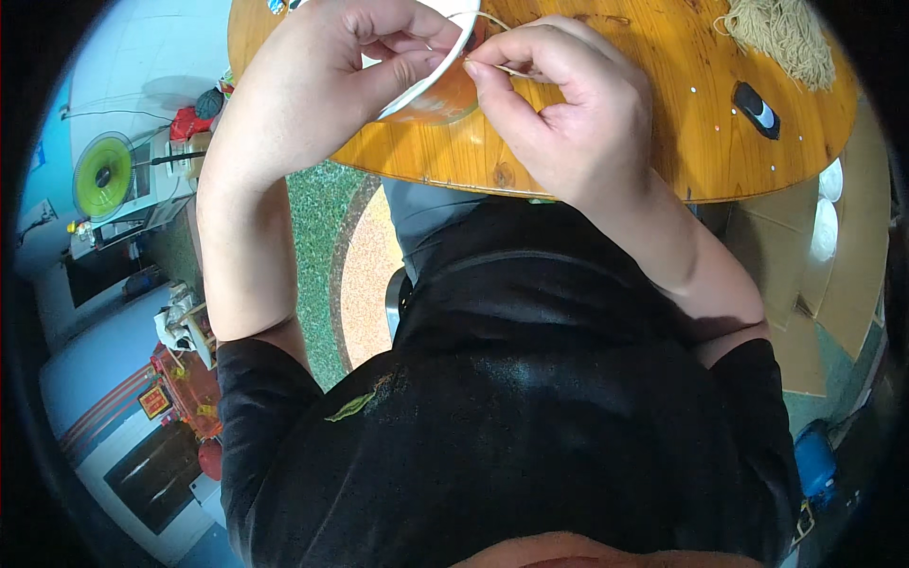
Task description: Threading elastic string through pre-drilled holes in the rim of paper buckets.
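A paper tub with a white rim and an orange printed wall is tilted at the top of the view, above the wooden table. My left hand is closed on its rim, with the thumb and fingers over the opening. Close against the rim on the other side, my right hand pinches a thin beige cord between thumb and forefinger. The cord loops up over the rim between both hands. Where it meets the tub's wall is hidden by my fingertips.
A bundle of beige cord lies at the table's far right. Nearer is a black oblong item with a white patch, among small white specks. The round wooden table ends before my lap. A green fan stands left; cardboard lies right.
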The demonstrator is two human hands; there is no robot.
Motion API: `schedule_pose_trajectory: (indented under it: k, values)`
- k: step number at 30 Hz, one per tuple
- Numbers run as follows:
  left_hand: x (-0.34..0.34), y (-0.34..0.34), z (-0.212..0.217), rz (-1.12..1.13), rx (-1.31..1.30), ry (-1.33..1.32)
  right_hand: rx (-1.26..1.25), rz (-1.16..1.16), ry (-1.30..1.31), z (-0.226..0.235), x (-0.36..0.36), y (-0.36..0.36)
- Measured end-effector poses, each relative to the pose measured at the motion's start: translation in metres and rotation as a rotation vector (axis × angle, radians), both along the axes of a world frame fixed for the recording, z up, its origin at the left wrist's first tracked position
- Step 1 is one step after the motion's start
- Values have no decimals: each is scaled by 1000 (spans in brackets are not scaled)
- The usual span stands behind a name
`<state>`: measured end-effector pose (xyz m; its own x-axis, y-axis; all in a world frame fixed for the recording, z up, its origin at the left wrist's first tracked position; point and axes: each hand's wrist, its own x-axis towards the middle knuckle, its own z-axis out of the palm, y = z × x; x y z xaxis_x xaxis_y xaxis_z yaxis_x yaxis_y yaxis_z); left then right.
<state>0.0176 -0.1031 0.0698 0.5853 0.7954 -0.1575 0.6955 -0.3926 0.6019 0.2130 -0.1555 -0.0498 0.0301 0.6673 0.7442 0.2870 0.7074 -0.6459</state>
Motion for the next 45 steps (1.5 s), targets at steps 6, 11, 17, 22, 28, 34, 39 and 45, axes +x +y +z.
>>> schedule_pose_trajectory:
  k: [6, 11, 17, 22, 28, 34, 39, 45]
  values:
    - [-11, 8, -10, -100, -39, -39, -30, -19, -26, 5, -1, -2]
    - [3, -4, -2, -126, 113, -4, -18, 5, 12, -8, -2, 2]
    - [23, -8, 2, -102, 457, -235, -27, 98, 192, -8, -5, 9]
    - [8, 7, 2, -302, -127, -527, -82, 253, 132, -5, 5, 2]
    - [7, -2, -12, -280, 3, -670, -377, 366, 706, 12, -7, -5]
    - [-15, -14, -17, -33, 348, -270, -435, 372, 547, 24, -8, -1]
    - [-5, -22, -12, -54, 398, -229, -366, 377, 456, 19, -12, 5]
    - [24, -42, 11, 306, 89, -564, -536, 444, 561, 16, -2, 7]
